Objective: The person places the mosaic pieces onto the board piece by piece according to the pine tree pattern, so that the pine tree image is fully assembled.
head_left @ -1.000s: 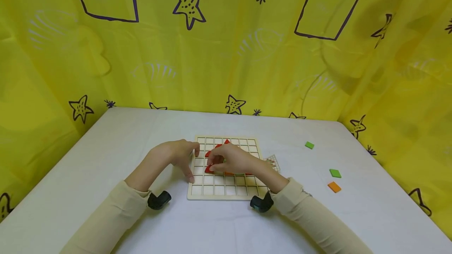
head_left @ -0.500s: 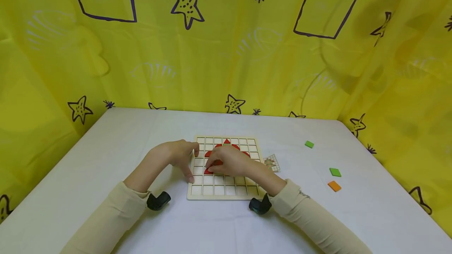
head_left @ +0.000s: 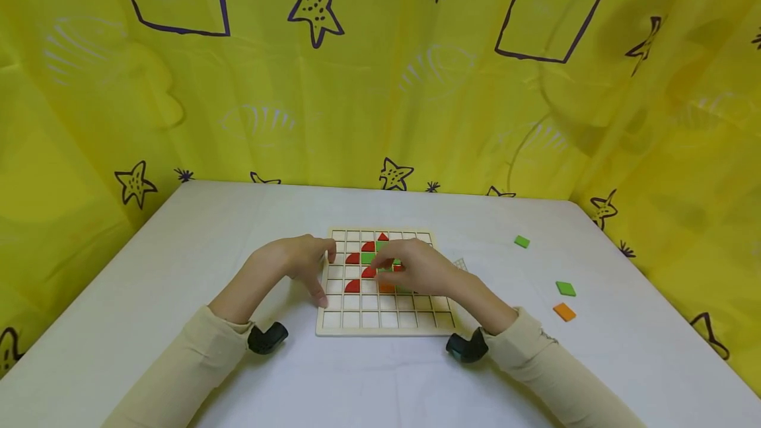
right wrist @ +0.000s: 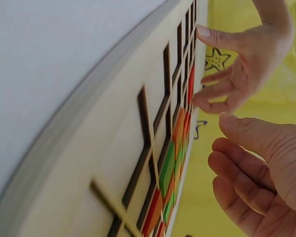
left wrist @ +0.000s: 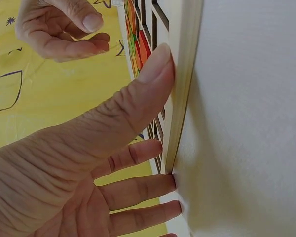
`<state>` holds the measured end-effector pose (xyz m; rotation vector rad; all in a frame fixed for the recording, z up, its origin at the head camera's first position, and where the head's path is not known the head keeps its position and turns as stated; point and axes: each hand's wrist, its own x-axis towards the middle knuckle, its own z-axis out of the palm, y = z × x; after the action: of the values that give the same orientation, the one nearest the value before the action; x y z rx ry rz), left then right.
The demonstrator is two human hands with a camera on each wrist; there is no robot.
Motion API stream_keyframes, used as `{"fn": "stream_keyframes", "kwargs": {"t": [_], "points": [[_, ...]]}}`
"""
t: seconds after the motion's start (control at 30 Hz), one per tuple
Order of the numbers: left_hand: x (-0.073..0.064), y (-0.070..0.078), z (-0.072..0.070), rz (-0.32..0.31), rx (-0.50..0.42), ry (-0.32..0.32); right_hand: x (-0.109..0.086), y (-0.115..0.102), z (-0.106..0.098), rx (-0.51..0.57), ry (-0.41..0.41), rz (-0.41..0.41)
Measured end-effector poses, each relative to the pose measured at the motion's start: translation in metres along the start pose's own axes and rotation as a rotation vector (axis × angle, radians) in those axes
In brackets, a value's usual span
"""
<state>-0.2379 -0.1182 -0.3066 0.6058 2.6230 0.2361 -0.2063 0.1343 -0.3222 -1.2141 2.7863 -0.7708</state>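
A wooden grid board (head_left: 351, 322) lies on the table with red, green and orange pieces set in its cells. My left hand (head_left: 300, 266) rests at the board's left side; in the left wrist view its thumb (left wrist: 155, 69) presses on the frame and its other fingers reach along the edge. Over the middle of the board hovers my right hand (head_left: 419, 266), its fingers loosely bent with nothing between them, as the right wrist view shows. A red quarter-round piece (head_left: 353, 286) sits in a cell left of it. Part of the pattern is hidden under the right hand.
On the table (head_left: 238, 388) at the right lie two green squares (head_left: 522, 242) and an orange square (head_left: 564, 312). A small pattern card (head_left: 460, 263) pokes out behind the right wrist. A yellow curtain (head_left: 357, 98) hangs around the back and sides.
My right hand has let go of the red quarter-round piece and moved to the right, uncovering it in its cell. My left hand has stayed at the board's edge.
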Motion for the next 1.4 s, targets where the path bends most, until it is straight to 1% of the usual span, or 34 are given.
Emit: {"fn": "stream_keyframes", "kwargs": {"t": [0.17, 0.3, 0.43, 0.7, 0.87, 1.1, 1.4], "points": [[0.001, 0.000, 0.002, -0.013, -0.006, 0.001, -0.018, 0.011, -0.011, -0.016, 0.060, 0.015], [0.001, -0.001, 0.002, -0.011, -0.007, 0.002, -0.034, 0.019, -0.022, -0.018, 0.104, 0.009], [0.001, -0.001, 0.003, -0.011, -0.007, 0.004, -0.052, 0.027, -0.033, -0.031, 0.139, 0.023], [0.000, 0.000, 0.002, -0.011, -0.023, 0.005, -0.087, 0.042, -0.051, -0.101, 0.196, 0.094], [-0.001, -0.001, 0.003, -0.004, -0.026, 0.006, -0.108, 0.048, -0.058, -0.111, 0.222, 0.121], [-0.001, -0.001, 0.003, 0.006, -0.029, 0.010, -0.136, 0.057, -0.065, -0.133, 0.279, 0.144], [-0.001, 0.000, 0.001, 0.002, -0.030, 0.010, -0.173, 0.073, -0.078, -0.155, 0.301, 0.238]]}}
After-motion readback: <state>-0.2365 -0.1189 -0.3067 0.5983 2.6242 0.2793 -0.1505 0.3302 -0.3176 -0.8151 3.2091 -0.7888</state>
